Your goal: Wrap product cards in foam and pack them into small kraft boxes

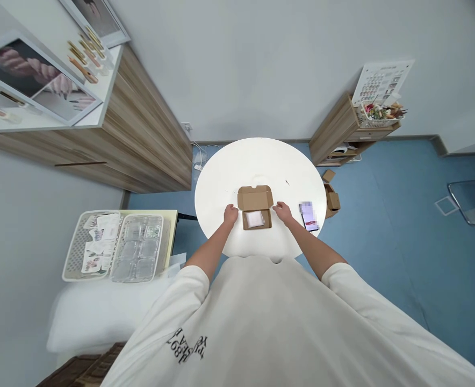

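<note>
A small brown cardboard box (255, 200) lies on the white round table (257, 242) with its lid laid back, away from me. Inside the tray part is a pale, whitish-pink packet (254, 219). My left hand (230, 215) is closed, its fingertips at the box's left side near the lid fold. On the opposite side, my right hand (282, 212) has its fingers curled in at the lid's right side flap. The fingertips are small in view, so the exact grip is hard to make out.
A phone (309, 216) rests right of my right hand. A small dark piece (287, 182) lies farther back. Plastic baskets (137, 248) stand on a side table at left. Wooden cabinets (152, 118) rise behind left. Opened cartons (331, 199) sit on the floor at right.
</note>
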### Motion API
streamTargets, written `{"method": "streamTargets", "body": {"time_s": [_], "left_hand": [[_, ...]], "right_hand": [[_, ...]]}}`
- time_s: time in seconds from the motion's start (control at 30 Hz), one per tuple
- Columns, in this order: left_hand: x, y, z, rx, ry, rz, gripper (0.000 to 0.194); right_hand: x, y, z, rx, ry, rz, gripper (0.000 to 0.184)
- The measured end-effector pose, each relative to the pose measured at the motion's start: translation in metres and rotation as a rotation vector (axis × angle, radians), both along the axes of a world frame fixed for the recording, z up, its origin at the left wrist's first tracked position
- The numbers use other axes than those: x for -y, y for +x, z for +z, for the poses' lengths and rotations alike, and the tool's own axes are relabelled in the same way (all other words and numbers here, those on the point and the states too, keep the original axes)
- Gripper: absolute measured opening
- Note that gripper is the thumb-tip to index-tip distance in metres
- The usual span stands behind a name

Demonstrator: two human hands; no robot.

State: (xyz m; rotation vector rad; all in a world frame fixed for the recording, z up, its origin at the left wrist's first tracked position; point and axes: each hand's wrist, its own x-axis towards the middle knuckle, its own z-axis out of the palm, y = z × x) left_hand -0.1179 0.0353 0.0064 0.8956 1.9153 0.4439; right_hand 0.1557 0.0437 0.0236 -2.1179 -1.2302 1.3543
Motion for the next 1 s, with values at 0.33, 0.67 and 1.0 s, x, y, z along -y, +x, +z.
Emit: {"method": "streamTargets", "body": {"time_s": [0.33,0.67,1.0], "left_hand": [[-0.007,0.021,-0.005,0.289,0.125,-0.127,0.048],[-0.007,0.022,0.01,0.298,0.072,-0.056,0.035],[-0.018,-0.001,0.012,0.357,-0.017,-0.004,0.068]], "right_hand": [[-0.008,-0.017,0.007,-0.153,0.038,0.016,0.052],[-0.005,-0.015,0.008,-0.315,-0.061,-0.059,0.047],[-0.007,-0.005,0.022,-0.403,-0.106,-0.032,0.079]]}}
